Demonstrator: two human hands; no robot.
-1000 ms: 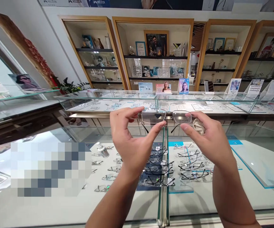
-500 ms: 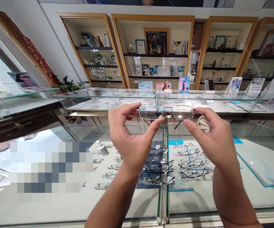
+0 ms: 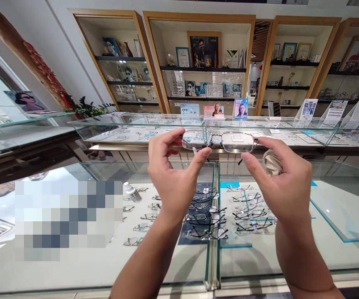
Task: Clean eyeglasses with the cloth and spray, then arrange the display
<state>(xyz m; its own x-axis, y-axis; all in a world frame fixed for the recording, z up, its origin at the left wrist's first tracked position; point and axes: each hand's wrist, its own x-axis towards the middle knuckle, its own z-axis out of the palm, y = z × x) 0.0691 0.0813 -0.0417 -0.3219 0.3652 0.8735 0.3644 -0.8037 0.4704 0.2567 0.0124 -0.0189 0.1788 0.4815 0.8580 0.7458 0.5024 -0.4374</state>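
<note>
A pair of thin-rimmed eyeglasses (image 3: 238, 142) is raised level above the glass showcase, its clear lenses facing me. My left hand (image 3: 175, 174) is closed on the left side of the frame, index finger at the hinge and thumb by the lower rim. On the right side, my right hand (image 3: 283, 180) pinches the frame near its other hinge. A crumpled beige cloth (image 3: 272, 162) is tucked in the right palm, behind the thumb and index finger. The dark temple tips hang below the lenses, partly hidden by the fingers.
Below my hands, a glass showcase (image 3: 194, 265) holds rows of eyeglasses (image 3: 254, 225). A small white bottle (image 3: 132, 192) stands on its left part. Farther off runs a second glass counter (image 3: 154, 135) with upright advertising cards (image 3: 240, 109). Wooden shelves (image 3: 202, 68) line the wall.
The eyeglasses have risen slightly and tilted a little in my hands. Both hands have shifted slightly to the right, still gripping the frame. The view has tipped down slightly.
</note>
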